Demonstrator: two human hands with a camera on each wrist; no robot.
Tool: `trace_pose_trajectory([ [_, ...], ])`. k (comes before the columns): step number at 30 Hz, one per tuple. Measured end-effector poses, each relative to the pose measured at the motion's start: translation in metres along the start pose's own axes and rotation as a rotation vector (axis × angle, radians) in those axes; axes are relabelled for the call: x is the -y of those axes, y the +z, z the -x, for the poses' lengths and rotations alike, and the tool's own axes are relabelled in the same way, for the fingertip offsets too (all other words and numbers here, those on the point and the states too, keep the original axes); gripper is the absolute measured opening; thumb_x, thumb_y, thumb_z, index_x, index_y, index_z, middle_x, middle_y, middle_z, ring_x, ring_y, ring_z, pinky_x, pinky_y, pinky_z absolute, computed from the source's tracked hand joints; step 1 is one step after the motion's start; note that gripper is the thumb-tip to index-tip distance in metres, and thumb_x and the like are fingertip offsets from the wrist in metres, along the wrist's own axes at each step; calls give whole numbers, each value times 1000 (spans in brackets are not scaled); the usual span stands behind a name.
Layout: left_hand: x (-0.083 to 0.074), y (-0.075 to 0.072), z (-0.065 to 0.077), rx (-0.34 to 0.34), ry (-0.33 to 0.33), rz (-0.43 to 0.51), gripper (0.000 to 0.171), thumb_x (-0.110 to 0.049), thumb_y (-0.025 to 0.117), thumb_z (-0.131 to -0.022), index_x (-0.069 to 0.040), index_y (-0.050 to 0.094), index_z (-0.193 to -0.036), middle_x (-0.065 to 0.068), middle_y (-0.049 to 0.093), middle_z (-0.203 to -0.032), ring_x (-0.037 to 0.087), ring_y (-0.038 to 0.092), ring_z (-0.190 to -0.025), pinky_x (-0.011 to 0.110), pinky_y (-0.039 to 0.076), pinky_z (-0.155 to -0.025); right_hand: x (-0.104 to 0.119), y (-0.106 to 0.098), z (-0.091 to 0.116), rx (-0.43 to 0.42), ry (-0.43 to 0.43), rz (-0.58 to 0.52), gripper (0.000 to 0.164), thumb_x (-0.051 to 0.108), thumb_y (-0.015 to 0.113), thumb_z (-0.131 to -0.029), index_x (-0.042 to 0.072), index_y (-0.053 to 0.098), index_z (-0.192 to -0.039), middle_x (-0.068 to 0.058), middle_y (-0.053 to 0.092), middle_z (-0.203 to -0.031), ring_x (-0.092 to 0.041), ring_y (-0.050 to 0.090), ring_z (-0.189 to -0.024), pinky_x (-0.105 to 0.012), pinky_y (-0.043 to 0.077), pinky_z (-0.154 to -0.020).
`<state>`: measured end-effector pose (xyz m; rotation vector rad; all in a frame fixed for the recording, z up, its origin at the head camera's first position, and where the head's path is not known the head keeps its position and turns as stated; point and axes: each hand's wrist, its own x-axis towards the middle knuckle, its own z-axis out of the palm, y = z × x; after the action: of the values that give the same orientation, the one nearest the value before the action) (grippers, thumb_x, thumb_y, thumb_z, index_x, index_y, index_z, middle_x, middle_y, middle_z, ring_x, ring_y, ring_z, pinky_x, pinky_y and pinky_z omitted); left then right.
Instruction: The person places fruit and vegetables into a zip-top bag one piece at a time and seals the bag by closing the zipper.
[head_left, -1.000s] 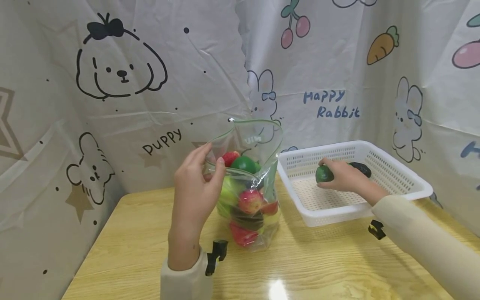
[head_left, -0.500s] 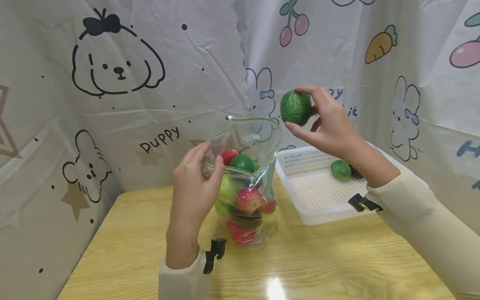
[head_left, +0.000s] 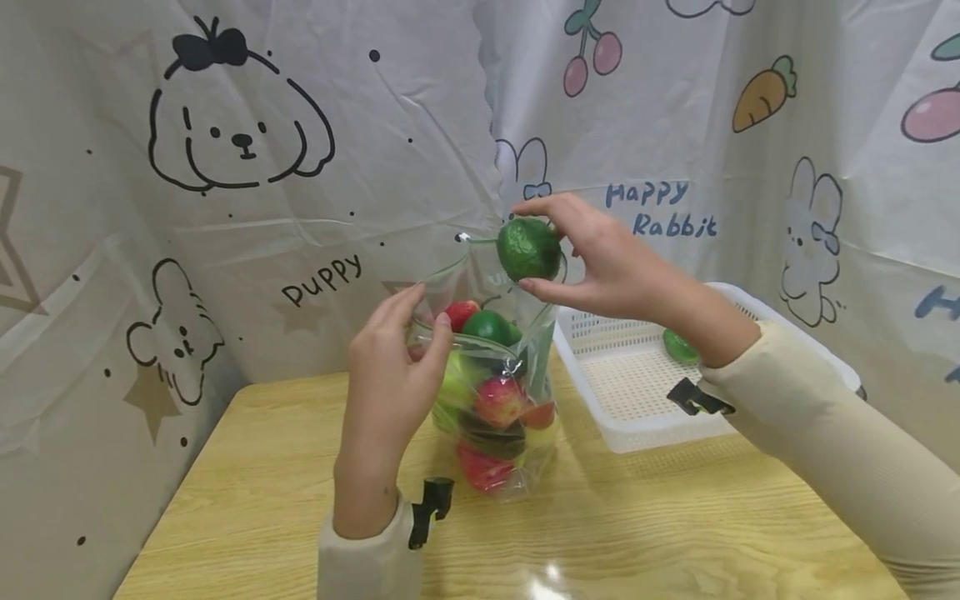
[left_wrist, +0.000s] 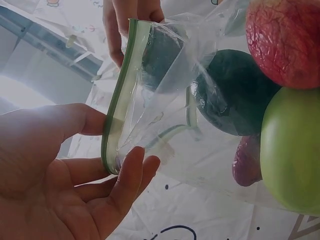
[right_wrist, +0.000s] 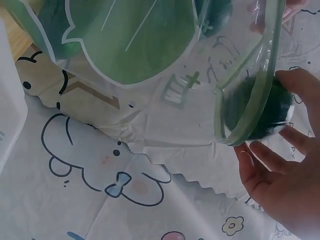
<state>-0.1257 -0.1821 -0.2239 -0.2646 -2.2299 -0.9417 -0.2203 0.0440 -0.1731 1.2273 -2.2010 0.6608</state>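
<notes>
My right hand [head_left: 611, 254] holds a dark green, bumpy-skinned avocado [head_left: 528, 249] over the mouth of a clear zip bag [head_left: 531, 354]. In the right wrist view the avocado [right_wrist: 255, 107] shows partly through the bag's green-edged rim. On the bag's left, my left hand [head_left: 393, 358] pinches the rim between thumb and fingers, as the left wrist view shows with the green zip edge [left_wrist: 120, 95]. Inside the upright bag are a red apple [head_left: 501, 402], a smooth green fruit [head_left: 487, 327], a light green fruit [left_wrist: 292, 150] and several others, partly hidden.
A white slotted basket [head_left: 637, 437] stands right of the bag on the wooden table [head_left: 600, 525]. A green fruit [head_left: 678, 345] lies in it, partly behind my right forearm. A printed cloth [head_left: 420, 108] hangs behind the table.
My right hand has lifted the avocado out of the basket and carried it left to the bag's mouth. The left hand stays at the rim.
</notes>
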Motion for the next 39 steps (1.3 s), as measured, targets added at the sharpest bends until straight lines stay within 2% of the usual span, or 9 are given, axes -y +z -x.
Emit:
trace_pose_trajectory([
  [4, 0, 1, 0, 9, -5, -7, 44, -23, 57, -89, -1, 55, -128, 15, 56, -133, 22, 60, -99, 36, 62, -69, -6, 0, 1, -14, 13, 1, 58, 29, 71, -79, 11, 48, -130, -12, 54, -126, -21, 54, -99, -41, 52, -75],
  [8, 0, 1, -1, 15, -11, -2, 44, -23, 57, -90, -2, 54, -128, 14, 56, -133, 20, 63, -88, 35, 62, -67, -16, -9, 6, -54, 21, 22, 40, 20, 67, -83, 6, 56, -119, -15, 57, -123, -25, 54, -99, -45, 52, -76],
  [13, 1, 3, -2, 14, -8, 3, 45, -23, 57, -90, -2, 54, -128, 14, 56, -133, 18, 64, -78, 32, 62, -64, -44, -26, 16, -26, 133, 110, 25, 18, 60, -88, 4, 61, -110, -15, 61, -114, -26, 56, -94, -47, 53, -71],
  [17, 1, 4, -3, 11, 1, 4, 45, -23, 57, -89, -1, 54, -128, 14, 56, -132, 18, 63, -79, 32, 62, -64, -79, -28, 27, 110, 243, 166, 23, 18, 55, -91, 2, 61, -107, -18, 63, -105, -28, 61, -86, -48, 56, -69],
  [23, 3, 4, -4, 15, -6, 9, 44, -22, 57, -90, 0, 54, -128, 13, 56, -131, 18, 61, -91, 32, 62, -67, -138, -8, 45, 358, 424, 183, 23, 15, 52, -91, -1, 63, -104, -23, 65, -101, -32, 62, -86, -52, 56, -75],
  [28, 3, 1, -3, 12, -9, 5, 44, -20, 57, -89, 0, 54, -128, 14, 57, -130, 19, 61, -93, 33, 62, -68, -181, 12, 64, 429, 512, 224, 21, 16, 55, -89, 0, 65, -99, -22, 65, -98, -32, 58, -85, -50, 54, -73],
  [34, 3, 1, -4, 12, -8, -10, 44, -22, 56, -90, 0, 54, -128, 14, 57, -130, 18, 61, -89, 31, 62, -66, -214, 29, 88, 512, 568, 198, 19, 15, 58, -86, -1, 67, -91, -21, 65, -88, -27, 57, -71, -42, 56, -58],
  [37, 2, 3, -4, 17, -7, -5, 44, -23, 56, -90, -1, 54, -128, 14, 57, -131, 18, 61, -94, 31, 62, -66, -225, 35, 101, 579, 659, 158, 23, 16, 56, -88, -5, 64, -95, -24, 62, -91, -29, 57, -72, -39, 59, -52],
  [39, 3, 5, -5, 19, -2, -2, 44, -23, 56, -90, -1, 54, -128, 14, 57, -131, 18, 60, -97, 31, 62, -66, -229, 37, 108, 650, 744, 114, 27, 18, 54, -89, -6, 62, -98, -24, 58, -93, -31, 54, -78, -42, 60, -57],
])
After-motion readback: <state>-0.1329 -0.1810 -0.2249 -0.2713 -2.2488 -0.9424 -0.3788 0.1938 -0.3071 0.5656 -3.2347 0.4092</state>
